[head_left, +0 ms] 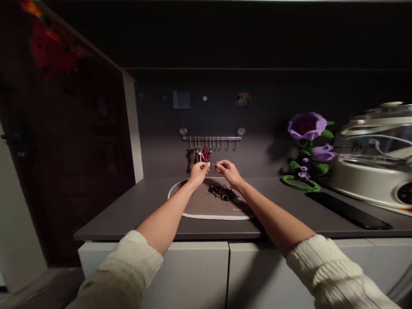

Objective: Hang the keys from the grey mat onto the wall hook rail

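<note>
Small key ring (215, 163), barely resolved, pinched between fingertips of the right hand (227, 171) and just reached by the left hand (198, 170), whose fingertips are pressed together close beside it. Directly beyond both hands: hook rail (211, 138) with hanging keys (199, 154). Beneath the hands, a dark key bunch (222, 193) on a white-edged mat (193, 214) on the surface (128, 214). Risk, as judged: thin fingertip hold in dim light, so the ring could slip and drop. Both arms extended forward, wrists converging.

Keys (199, 155) hanging off hook rail (211, 138) are crowding its left; right hooks sitting free. Key bunch (222, 193) lying on mat (206, 214); flower (307, 148) blocking right.
</note>
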Demonstrator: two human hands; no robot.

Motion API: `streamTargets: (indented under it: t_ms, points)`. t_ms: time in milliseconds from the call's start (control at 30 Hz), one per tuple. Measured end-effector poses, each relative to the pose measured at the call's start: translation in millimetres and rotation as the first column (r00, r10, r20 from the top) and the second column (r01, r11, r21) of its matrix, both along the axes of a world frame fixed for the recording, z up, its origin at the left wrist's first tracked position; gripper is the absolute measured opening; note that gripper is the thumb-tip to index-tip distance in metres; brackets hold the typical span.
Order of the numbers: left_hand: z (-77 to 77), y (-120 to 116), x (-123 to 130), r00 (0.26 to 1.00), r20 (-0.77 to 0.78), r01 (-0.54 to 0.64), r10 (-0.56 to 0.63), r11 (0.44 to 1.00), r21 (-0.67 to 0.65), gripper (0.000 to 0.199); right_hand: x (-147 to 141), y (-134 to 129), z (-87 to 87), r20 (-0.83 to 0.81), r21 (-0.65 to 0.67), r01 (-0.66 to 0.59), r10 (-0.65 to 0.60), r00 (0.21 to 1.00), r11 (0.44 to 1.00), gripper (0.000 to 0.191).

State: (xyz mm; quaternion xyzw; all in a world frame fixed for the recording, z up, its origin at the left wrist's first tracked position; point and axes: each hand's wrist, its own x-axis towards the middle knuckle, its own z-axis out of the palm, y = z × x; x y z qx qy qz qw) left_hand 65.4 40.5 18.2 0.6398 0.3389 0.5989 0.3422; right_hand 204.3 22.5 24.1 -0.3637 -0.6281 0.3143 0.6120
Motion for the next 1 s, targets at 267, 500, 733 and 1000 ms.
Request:
streamTargets:
  t_ms: [267, 500, 733, 1000]
  points:
    - [-11.8, 16, -1, 0.989, -0.118, -0.087, 0.094, 0.994, 0.062, 0.018, -9, 19, 42.2, -0.183, -0.137, 0.033, -0.058, 0.981, 0.990, 0.012]
    - [-9.9, 15, -3, 0.966, -0.197, -0.150, 0.165, 0.985, 0.089, 0.018, -24, 37, 70.3, -0.323, -0.236, 0.079, -0.155, 0.934, 0.968, 0.013]
    - [-4.0, 9, -6, 0.950, -0.230, -0.191, 0.214, 0.975, 0.117, 0.018, -30, 52, 76.5, -0.375, -0.296, 0.122, -0.233, 0.897, 0.947, 0.018]
    - [-2.4, 10, -6, 0.946, -0.237, -0.204, 0.223, 0.974, 0.099, 0.018, -31, 62, 73.3, -0.414, -0.324, 0.079, -0.216, 0.884, 0.943, 0.018]
